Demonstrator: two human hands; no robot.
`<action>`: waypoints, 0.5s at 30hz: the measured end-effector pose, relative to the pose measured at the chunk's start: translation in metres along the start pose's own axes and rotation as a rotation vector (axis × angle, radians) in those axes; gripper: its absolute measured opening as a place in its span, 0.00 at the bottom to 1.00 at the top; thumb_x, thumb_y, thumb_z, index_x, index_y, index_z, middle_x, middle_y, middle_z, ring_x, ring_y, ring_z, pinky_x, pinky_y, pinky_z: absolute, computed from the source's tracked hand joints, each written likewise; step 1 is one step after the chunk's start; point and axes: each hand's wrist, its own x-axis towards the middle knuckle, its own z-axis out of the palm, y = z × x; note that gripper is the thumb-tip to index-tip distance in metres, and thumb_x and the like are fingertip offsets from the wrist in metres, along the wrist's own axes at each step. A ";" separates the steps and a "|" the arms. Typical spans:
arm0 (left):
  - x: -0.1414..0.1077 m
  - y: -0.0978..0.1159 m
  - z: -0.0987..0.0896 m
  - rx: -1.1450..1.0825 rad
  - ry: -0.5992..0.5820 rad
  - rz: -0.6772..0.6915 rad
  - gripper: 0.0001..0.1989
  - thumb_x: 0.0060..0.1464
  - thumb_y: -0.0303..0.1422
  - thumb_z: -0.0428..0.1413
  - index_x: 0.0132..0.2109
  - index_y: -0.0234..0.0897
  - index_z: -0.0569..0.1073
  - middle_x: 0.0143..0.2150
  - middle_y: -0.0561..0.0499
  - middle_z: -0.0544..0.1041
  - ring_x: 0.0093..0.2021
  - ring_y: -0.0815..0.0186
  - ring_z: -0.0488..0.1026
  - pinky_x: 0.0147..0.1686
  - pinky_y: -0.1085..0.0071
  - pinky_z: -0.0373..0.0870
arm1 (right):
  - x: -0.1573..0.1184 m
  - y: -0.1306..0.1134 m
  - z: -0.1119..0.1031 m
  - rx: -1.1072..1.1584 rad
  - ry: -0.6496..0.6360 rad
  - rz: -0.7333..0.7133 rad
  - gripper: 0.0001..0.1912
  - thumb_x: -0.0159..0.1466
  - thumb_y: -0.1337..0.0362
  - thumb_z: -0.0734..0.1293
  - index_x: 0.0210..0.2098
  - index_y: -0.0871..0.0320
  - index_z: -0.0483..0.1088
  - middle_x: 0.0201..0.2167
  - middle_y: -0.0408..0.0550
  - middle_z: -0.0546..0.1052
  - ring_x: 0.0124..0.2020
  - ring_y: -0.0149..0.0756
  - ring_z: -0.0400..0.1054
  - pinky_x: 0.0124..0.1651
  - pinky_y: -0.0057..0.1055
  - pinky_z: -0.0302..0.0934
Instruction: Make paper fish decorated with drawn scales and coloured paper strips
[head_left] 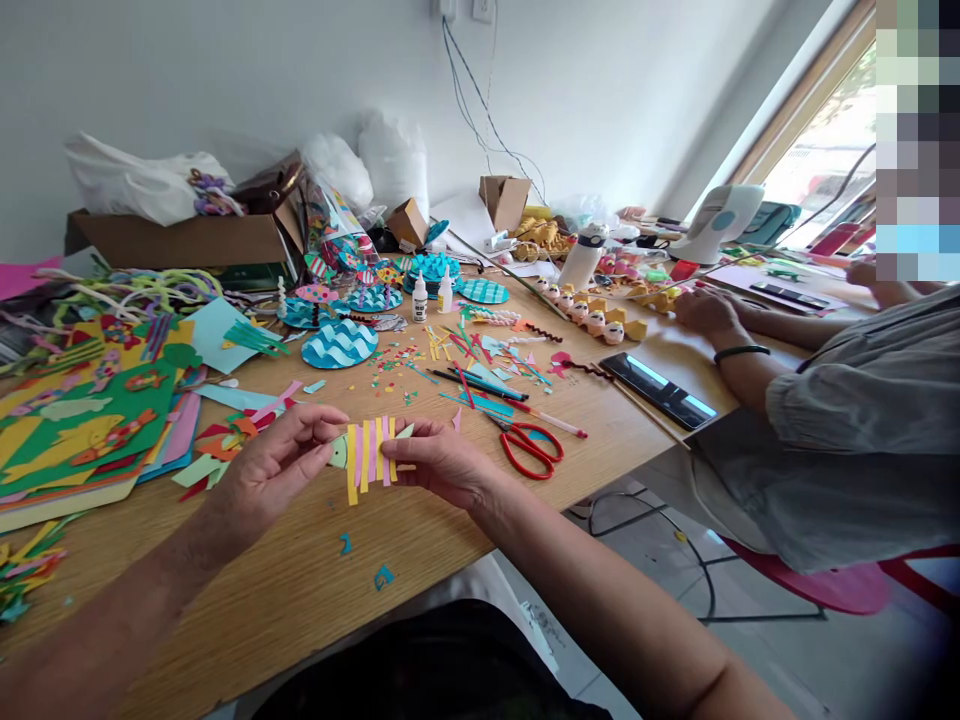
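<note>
Between my two hands is a pale green paper fish (340, 452) with a small dark eye. Yellow and pink paper strips (365, 460) lie across its body, their ends sticking out past its edges. My left hand (281, 460) pinches the head end. At the tail end, my right hand (435, 462) grips the fish with the thumb on top. Red-handled scissors (531, 450) lie on the table to the right of my right hand. Two blue paper scraps (383, 577) lie below the fish.
Pens (480, 385), paper strips and confetti bits cover the table's middle, with two glue bottles (420, 298) behind. Coloured paper sheets (90, 430) are stacked at left. A phone (660, 390) lies at right, near a co-worker's hand (709, 312). Blue wavy discs (339, 343) stand further back.
</note>
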 end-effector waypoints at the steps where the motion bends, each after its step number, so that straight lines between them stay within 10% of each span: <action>1: -0.001 0.001 0.002 -0.069 -0.004 -0.028 0.13 0.52 0.39 0.55 0.45 0.46 0.70 0.35 0.52 0.72 0.39 0.63 0.71 0.36 0.72 0.69 | 0.000 0.000 0.000 -0.001 0.008 -0.011 0.25 0.32 0.59 0.78 0.26 0.59 0.66 0.21 0.36 0.71 0.23 0.24 0.64 0.31 0.26 0.56; 7: -0.004 0.011 0.015 -0.552 -0.027 -0.383 0.15 0.52 0.42 0.55 0.45 0.42 0.67 0.36 0.52 0.73 0.31 0.66 0.72 0.31 0.70 0.70 | -0.001 -0.002 0.000 -0.067 0.036 -0.083 0.23 0.35 0.59 0.78 0.26 0.59 0.67 0.21 0.36 0.71 0.22 0.23 0.63 0.31 0.26 0.56; 15: 0.000 0.007 0.025 -0.491 -0.073 -0.502 0.18 0.44 0.38 0.62 0.44 0.41 0.70 0.33 0.54 0.75 0.31 0.68 0.70 0.31 0.73 0.66 | 0.001 0.001 0.005 -0.174 0.053 -0.166 0.23 0.36 0.54 0.76 0.24 0.59 0.65 0.19 0.35 0.69 0.22 0.23 0.62 0.30 0.24 0.54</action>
